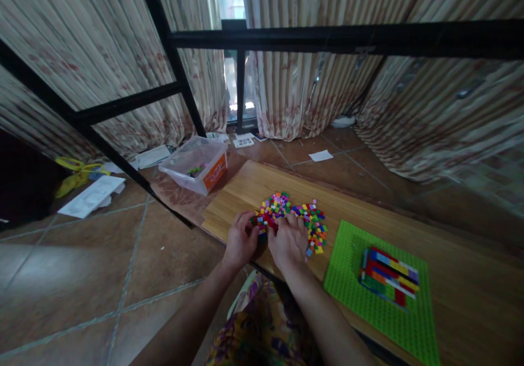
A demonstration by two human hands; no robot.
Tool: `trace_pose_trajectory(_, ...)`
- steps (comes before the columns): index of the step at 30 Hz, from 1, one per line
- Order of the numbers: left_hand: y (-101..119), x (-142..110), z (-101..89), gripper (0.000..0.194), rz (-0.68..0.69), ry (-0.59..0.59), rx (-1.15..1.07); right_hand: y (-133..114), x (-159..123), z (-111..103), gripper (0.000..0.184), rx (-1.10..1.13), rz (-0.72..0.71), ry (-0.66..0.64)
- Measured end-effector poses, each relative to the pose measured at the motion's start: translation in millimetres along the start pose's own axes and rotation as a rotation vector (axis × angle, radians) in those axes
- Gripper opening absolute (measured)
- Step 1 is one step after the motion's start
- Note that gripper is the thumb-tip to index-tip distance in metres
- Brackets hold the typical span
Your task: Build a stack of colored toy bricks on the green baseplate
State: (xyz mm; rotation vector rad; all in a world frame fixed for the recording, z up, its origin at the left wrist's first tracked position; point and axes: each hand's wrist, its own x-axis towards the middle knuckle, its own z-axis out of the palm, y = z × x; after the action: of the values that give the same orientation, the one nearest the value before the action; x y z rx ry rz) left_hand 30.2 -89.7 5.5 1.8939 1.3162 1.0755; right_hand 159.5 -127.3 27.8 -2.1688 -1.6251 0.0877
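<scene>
A heap of small multicoloured toy bricks (317, 226) is spread on the wooden table in front of me. At its near left side, my left hand (242, 240) has its fingers curled in a pinch close to some red bricks. My right hand (290, 239) bends over the heap with fingers curled down, covering part of it; its thumb is near the red bricks (268, 219) between the hands. Exactly what either set of fingertips holds is too small and hidden to make out. Right of the heap, a green baseplate (380, 317) carries a block built of multicoloured bricks (388, 276).
A clear plastic box (184, 175) with an orange label and a few pieces inside stands beyond the left end of the wooden table (241, 191). Black metal bars (286, 39) cross ahead, before striped curtains (282, 93). White packaging (90, 196) and papers lie on the tiled floor.
</scene>
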Motion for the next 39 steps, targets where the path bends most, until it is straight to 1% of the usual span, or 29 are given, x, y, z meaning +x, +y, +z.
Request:
trace_pose_trajectory(3, -3.2, -1.2, -1.4, 0.029, -0.029, 0.054, -0.054, -5.9, -2.3, 1.2, 0.017, -0.025, 0.016, 0.026)
trace_pose_trajectory(7, -8.0, -2.7, -0.6, 0.029, -0.063, 0.132, -0.092, -11.8, -5.4, 3.1, 0.021, -0.084, 0.028, 0.044)
trace_pose_trajectory(10, -6.3, -2.6, -0.1, 0.031, -0.092, 0.117, -0.059, -13.9, -4.7, 4.3, 0.021, -0.106, 0.033, 0.043)
trace_pose_trajectory(12, -2.6, -2.5, -1.7, 0.034, -0.116, 0.066, -0.029, -13.8, -3.6, 5.3, 0.019, -0.092, 0.025, 0.051)
trace_pose_trajectory(14, 1.8, -3.0, -5.3, 0.039, -0.136, -0.018, -0.015, -12.2, -3.0, 6.1, 0.017, -0.081, 0.014, 0.072)
trace_pose_trajectory(16, 6.2, -4.1, -10.4, 0.052, -0.138, -0.122, -0.014, -9.1, -2.9, 5.4, 0.016, -0.072, 0.004, 0.093)
trace_pose_trajectory(18, 9.5, -5.1, -15.0, 0.069, -0.119, -0.216, -0.002, -4.7, -3.1, 1.9, 0.017, -0.054, 0.01, 0.108)
trace_pose_trajectory(20, 10.8, -5.3, -17.0, 0.079, -0.099, -0.27, 0.029, 0.5, -3.2, -4.6, 0.019, -0.012, 0.015, 0.119)
trace_pose_trajectory(22, 9.8, -4.6, -14.6, 0.075, -0.09, -0.267, 0.067, 5.8, -3.7, -12.8, 0.021, 0.05, 0.015, 0.127)
trace_pose_trajectory(24, 7.0, -3.4, -8.4, 0.067, -0.08, -0.235, 0.089, 11.1, -5.3, -20.6, 0.024, 0.141, 0.025, 0.122)
trace_pose_trajectory(26, 4.0, -2.4, -0.6, 0.061, -0.055, -0.207, 0.091, 17.1, -9.3, -26.8, 0.025, 0.289, 0.078, 0.098)
trace_pose_trajectory(28, 3.0, -2.2, 5.9, 0.057, -0.031, -0.192, 0.083, 24.6, -16.4, -31.5, 0.024, 0.497, 0.151, 0.07)
trace_pose_trajectory(31, 10.2, -4.7, 9.1, 0.054, 0.003, -0.116, 0.077, 38.6, -33.3, -38.6, 0.021, 0.772, 0.236, 0.074)
trace_pose_trajectory(33, 22.6, -9.0, 8.5, 0.051, 0.044, -0.08, 0.057, 48.2, -47.3, -44.6, 0.021, 0.875, 0.281, 0.085)
trace_pose_trajectory(34, 30.8, -12.0, 8.5, 0.049, 0.069, -0.103, 0.03, 52.5, -54.5, -48.1, 0.021, 0.92, 0.305, 0.08)
trace_pose_trajectory(35, 39.7, -15.5, 9.3, 0.047, 0.091, -0.158, -0.011, 56.4, -61.6, -51.8, 0.021, 0.963, 0.331, 0.071)
trace_pose_trajectory(37, 58.2, -23.7, 14.6, 0.04, 0.117, -0.337, -0.123, 63.3, -74.8, -59.5, 0.022, 1.046, 0.373, 0.041)
trace_pose_trajectory(39, 74.3, -32.3, 25.1, 0.029, 0.114, -0.468, -0.23, 70.1, -86.1, -67.0, 0.024, 1.104, 0.405, 0.015)
